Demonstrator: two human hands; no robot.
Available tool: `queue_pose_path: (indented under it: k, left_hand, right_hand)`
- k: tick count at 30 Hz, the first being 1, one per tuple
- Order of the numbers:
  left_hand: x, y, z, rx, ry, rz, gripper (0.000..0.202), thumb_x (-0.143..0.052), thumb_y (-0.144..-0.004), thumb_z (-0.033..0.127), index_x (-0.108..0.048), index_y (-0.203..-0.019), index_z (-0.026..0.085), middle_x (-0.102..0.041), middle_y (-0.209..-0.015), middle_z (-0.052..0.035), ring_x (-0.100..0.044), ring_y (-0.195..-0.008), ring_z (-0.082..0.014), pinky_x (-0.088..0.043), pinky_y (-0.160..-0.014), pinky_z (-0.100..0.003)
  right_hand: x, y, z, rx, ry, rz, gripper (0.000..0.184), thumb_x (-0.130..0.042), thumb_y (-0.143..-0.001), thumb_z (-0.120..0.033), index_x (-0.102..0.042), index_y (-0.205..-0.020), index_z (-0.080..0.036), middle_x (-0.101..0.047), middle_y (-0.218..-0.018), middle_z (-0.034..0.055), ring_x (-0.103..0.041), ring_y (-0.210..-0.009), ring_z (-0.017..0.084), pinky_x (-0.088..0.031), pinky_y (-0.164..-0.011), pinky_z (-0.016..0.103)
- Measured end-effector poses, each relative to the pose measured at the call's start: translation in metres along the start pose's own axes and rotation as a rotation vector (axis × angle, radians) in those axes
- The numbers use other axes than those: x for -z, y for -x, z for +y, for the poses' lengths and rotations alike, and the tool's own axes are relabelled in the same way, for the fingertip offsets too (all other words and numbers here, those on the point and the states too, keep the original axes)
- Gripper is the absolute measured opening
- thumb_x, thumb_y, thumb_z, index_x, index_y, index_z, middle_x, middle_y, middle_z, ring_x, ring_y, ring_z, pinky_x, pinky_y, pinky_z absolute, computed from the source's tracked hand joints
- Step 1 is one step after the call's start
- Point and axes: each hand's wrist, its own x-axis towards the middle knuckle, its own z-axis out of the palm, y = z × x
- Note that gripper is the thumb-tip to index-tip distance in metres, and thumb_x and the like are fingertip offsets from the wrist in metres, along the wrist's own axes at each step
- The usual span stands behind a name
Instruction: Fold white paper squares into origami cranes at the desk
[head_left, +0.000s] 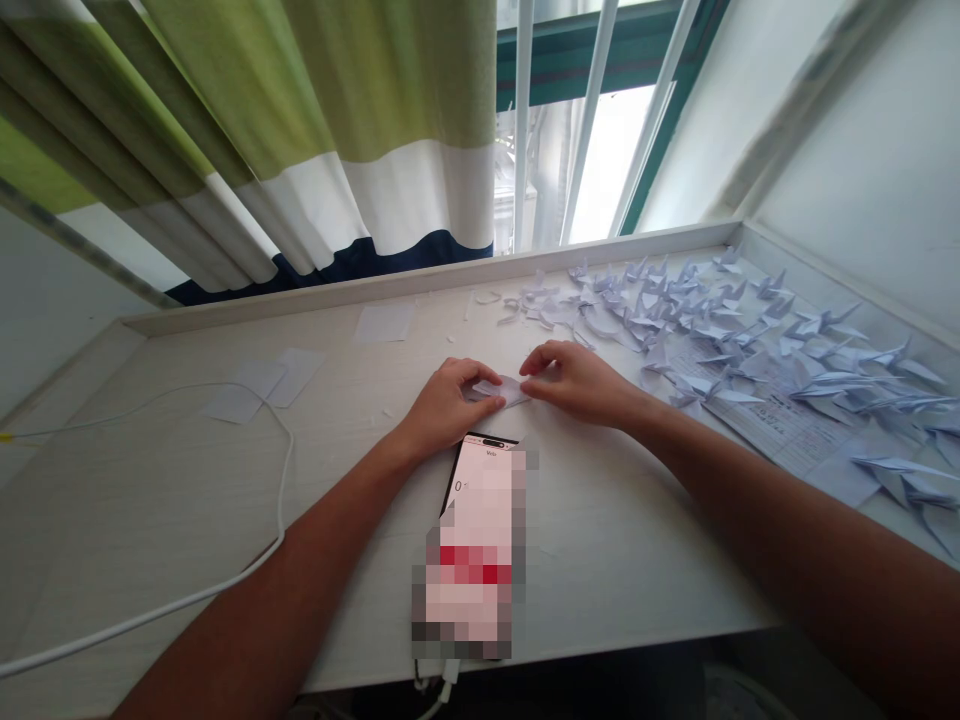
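Note:
A small folded piece of white paper [513, 391] lies low over the desk, between my two hands. My left hand [452, 402] pinches its left end with thumb and fingers. On the other side, my right hand [574, 385] has its thumb and fingertips at the paper's right edge, the fingers curled close together. Part of the paper is hidden behind the left fingers. Just below the hands a phone [487, 500] with a lit screen lies on the desk, its lower part blurred out.
Many folded paper cranes [652, 300] crowd the desk's right side, some on a printed sheet [787, 430]. Loose paper squares [384, 322] lie at the back and left. A white cable [282, 480] loops across the left. A raised rim [337, 292] edges the desk below the curtain [300, 100].

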Motion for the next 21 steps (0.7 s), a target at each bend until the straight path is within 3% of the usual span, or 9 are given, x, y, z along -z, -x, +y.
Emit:
queue_pose_path:
  k: [6,11,17,21]
  left_hand:
    - [-0.0007,0.0011,0.0031,0.065,-0.077,0.035,0.022,-0.082,-0.075,0.031,-0.064,-0.084,0.020,-0.065,-0.088,-0.0028,-0.060,-0.088,-0.0217,-0.049,-0.078,-0.034]
    - [-0.0020,0.0018,0.0039,-0.025,-0.102,0.018,0.034,-0.078,-0.080,0.026,-0.068,-0.113,0.024,-0.069,-0.097,-0.0031,-0.060,-0.100,-0.0241,-0.048,-0.092,-0.039]
    - [-0.0015,0.0005,0.0026,-0.078,-0.163,-0.019,0.016,-0.076,-0.084,0.028,-0.074,-0.100,0.024,-0.072,-0.097,-0.0035,-0.058,-0.104,-0.0268,-0.046,-0.094,-0.043]
    - [-0.0014,-0.0003,0.0000,-0.091,-0.152,-0.010,0.014,-0.078,-0.084,0.029,-0.075,-0.096,0.024,-0.073,-0.102,-0.0041,-0.058,-0.109,-0.0273,-0.046,-0.099,-0.044]
  right_hand:
    - [0.0021,0.0015,-0.0045,-0.028,0.089,-0.016,0.024,-0.065,-0.090,-0.035,-0.078,-0.082,-0.017,-0.075,-0.081,0.0069,-0.063,-0.072,0.020,-0.043,-0.065,0.032]
    - [0.0004,0.0012,-0.0042,-0.006,0.082,-0.049,0.017,-0.068,-0.087,-0.030,-0.078,-0.080,-0.018,-0.075,-0.081,0.0061,-0.063,-0.072,0.019,-0.043,-0.065,0.031]
    - [0.0020,0.0019,-0.0061,-0.064,0.071,-0.104,0.015,-0.070,-0.085,-0.027,-0.076,-0.076,-0.017,-0.074,-0.077,0.0056,-0.064,-0.069,0.019,-0.043,-0.063,0.031]
    - [0.0025,0.0028,-0.0056,-0.001,0.128,-0.082,0.015,-0.069,-0.086,-0.026,-0.075,-0.075,-0.017,-0.074,-0.085,0.0079,-0.064,-0.075,0.020,-0.045,-0.067,0.032]
